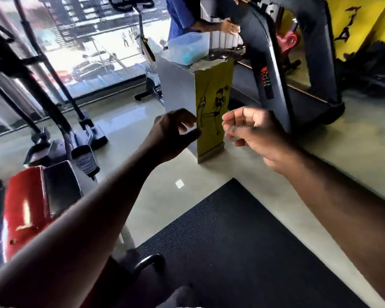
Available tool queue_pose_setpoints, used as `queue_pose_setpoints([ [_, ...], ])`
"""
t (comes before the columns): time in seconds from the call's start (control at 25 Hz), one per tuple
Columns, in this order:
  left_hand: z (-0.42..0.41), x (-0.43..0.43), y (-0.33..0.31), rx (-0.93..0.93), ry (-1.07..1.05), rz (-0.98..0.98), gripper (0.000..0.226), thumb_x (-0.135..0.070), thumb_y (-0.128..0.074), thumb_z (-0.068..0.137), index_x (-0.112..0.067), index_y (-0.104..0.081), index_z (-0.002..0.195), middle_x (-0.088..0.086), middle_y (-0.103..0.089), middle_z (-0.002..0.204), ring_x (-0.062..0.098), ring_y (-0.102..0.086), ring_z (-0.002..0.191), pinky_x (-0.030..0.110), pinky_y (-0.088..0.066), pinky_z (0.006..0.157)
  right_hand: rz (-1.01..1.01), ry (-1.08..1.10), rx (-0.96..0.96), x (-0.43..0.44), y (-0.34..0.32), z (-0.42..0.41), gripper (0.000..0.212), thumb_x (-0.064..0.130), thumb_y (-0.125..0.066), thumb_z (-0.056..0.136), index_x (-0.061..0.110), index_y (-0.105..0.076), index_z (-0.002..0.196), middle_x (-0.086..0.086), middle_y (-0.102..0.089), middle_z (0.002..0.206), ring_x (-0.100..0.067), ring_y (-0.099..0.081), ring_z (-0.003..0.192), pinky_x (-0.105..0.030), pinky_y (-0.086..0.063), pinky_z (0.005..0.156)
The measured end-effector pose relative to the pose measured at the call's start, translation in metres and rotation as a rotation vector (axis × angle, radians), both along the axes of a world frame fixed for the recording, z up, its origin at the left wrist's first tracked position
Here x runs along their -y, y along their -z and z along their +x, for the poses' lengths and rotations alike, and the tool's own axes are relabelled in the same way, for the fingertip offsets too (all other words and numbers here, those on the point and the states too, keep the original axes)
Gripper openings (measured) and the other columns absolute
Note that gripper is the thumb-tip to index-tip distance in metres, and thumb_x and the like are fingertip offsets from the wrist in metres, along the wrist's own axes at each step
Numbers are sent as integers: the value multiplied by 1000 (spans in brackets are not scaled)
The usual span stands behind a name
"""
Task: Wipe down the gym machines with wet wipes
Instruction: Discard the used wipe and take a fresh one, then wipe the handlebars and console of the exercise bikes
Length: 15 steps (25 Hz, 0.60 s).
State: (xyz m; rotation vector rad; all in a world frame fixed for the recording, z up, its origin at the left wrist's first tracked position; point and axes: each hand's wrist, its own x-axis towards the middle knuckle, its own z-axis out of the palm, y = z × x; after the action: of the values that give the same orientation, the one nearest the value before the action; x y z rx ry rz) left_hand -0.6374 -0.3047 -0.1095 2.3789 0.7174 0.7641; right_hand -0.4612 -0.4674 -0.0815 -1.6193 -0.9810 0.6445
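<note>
Fingers on my left hand (176,132) and right hand (251,130) are loosely curled, nothing held. Wipes are probably in the blue tub (188,48) atop the pillar (178,85): light, limp, damp, so pinch a corner.

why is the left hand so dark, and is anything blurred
Head view: backlight from the window washes out the street and leaves the left hand almost a silhouette; the right hand is better lit but smeared by motion; glare streaks the red machine; the wide-angle lens bends lines near the edges.
</note>
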Motion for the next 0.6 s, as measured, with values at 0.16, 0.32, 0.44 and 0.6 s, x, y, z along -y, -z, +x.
queue_pose_setpoints([
  [0.16,55,-93,19,37,-63,-15,31,-45,-80,90,-23,-73,110,-11,-73,101,5,-71,87,31,-61,79,1,-92,45,-99,12,66,15,9,-74,95,15,-73,108,-3,-76,96,-15,-73,85,-29,-58,67],
  [0.32,121,-203,31,5,-60,-26,28,-42,-79,92,-23,-72,110,-10,-72,103,4,-69,88,26,-60,77,-23,-96,51,-218,15,139,16,8,-73,95,13,-73,110,-4,-76,97,-13,-71,84,-25,-55,64],
  [0.44,170,-276,23,-9,-66,-21,27,-42,-79,92,-23,-72,109,-10,-72,102,5,-70,88,24,-58,76,-12,-98,67,-299,9,188,15,11,-74,94,19,-74,107,-2,-77,98,-11,-72,85,-26,-55,65],
  [0.6,225,-352,18,-58,-91,-27,29,-43,-79,91,-22,-72,111,-8,-73,103,7,-70,89,18,-56,75,-21,-116,66,-389,14,253,14,15,-76,92,22,-74,104,1,-78,96,-14,-73,87,-33,-57,69],
])
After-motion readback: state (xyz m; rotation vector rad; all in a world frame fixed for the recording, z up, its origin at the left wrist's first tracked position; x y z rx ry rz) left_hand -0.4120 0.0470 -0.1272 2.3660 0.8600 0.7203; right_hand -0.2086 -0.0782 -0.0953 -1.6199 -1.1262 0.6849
